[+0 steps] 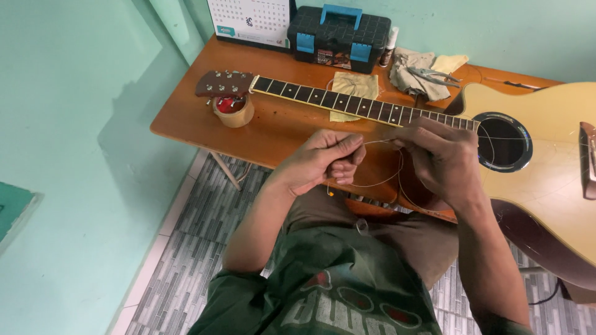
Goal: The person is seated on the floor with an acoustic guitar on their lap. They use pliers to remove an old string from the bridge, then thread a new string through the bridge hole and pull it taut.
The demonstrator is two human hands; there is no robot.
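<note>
An acoustic guitar (546, 142) lies flat on the orange wooden table (186, 118), headstock (223, 82) to the left, sound hole (504, 141) to the right. A thin guitar string (379, 181) loops between my two hands over the table's near edge. My left hand (326, 160) is closed, pinching one end of the string. My right hand (444, 158) pinches the other part of the string beside the fretboard (347, 102), close to the sound hole.
A roll of tape (234, 110) props up the headstock. At the back stand a black and blue toolbox (338, 37), a desk calendar (251, 22), a small bottle (390, 46), rags (416, 74) with pliers (434, 76), and a yellow cloth (354, 87) under the neck.
</note>
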